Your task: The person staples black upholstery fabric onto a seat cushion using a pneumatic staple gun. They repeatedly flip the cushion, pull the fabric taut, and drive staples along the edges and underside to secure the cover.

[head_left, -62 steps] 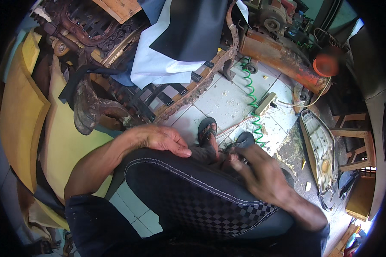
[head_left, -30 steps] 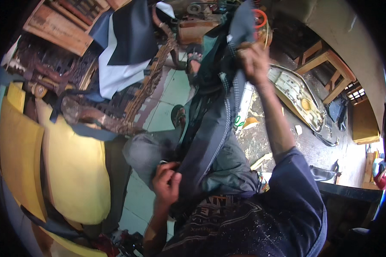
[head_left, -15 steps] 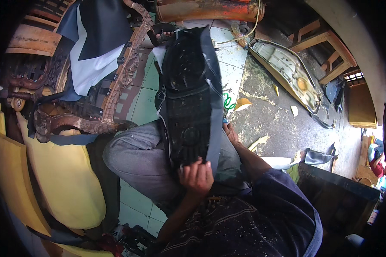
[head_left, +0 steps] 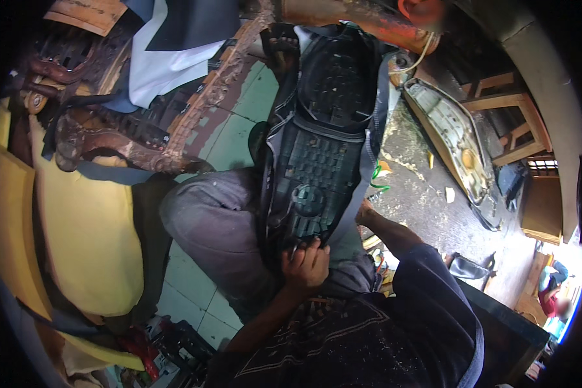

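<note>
A long motorcycle seat point(head_left: 323, 158) lies bottom up across my lap, its black ribbed plastic base showing, with a dark cover point(head_left: 376, 97) standing up loosely round its edges. My left hand point(head_left: 307, 266) is closed over the near end of the seat, fingers curled over the rim. Low on the seat's right side is my right hand point(head_left: 366, 212), curled and partly hidden behind the cover. Right beside it show a small metal fitting point(head_left: 374, 196) and a green coiled hose point(head_left: 380, 187); what the hand grips is hidden.
Yellow foam pieces point(head_left: 87, 239) and a carved wooden chair frame point(head_left: 126, 152) draped with dark and white sheets point(head_left: 168, 68) stand at left. Another seat base point(head_left: 449, 136) lies on the floor at right, near a wooden stool point(head_left: 524, 123). Another person point(head_left: 549, 301) sits far right.
The seat's far end has tipped to the right, and its base is seen more openly. My right hand has shifted slightly right and lower; my left hand still grips the near end.
</note>
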The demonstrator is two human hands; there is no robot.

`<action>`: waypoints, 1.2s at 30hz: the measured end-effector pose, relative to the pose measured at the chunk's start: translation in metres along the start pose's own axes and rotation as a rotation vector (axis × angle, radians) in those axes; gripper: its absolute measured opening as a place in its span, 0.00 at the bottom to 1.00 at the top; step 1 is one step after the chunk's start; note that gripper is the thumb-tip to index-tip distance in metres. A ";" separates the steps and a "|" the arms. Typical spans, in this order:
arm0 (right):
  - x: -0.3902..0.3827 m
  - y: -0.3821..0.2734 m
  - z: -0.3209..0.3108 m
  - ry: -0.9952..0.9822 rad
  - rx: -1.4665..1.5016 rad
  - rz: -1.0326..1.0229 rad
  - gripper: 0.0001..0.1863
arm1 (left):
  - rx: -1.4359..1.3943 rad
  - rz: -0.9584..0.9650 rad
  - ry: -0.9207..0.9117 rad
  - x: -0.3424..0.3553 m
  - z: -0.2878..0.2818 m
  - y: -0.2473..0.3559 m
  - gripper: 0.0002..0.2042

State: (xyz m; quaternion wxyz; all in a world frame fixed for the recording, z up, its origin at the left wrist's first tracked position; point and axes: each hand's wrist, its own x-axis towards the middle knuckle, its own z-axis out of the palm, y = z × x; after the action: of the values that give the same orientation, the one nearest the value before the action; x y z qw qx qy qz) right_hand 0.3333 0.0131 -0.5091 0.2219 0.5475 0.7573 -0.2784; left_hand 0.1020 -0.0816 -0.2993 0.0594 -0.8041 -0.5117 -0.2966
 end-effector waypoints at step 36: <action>-0.253 -0.092 -0.156 0.274 0.499 0.105 0.20 | -0.005 -0.101 -0.234 -0.005 0.006 -0.013 0.07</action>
State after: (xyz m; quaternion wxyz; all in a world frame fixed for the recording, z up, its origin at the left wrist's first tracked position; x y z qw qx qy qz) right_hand 0.3175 -0.0843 -0.2146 -0.0099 0.6561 0.6590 -0.3678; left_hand 0.0918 -0.0776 -0.3096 -0.0178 -0.8064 -0.5544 -0.2049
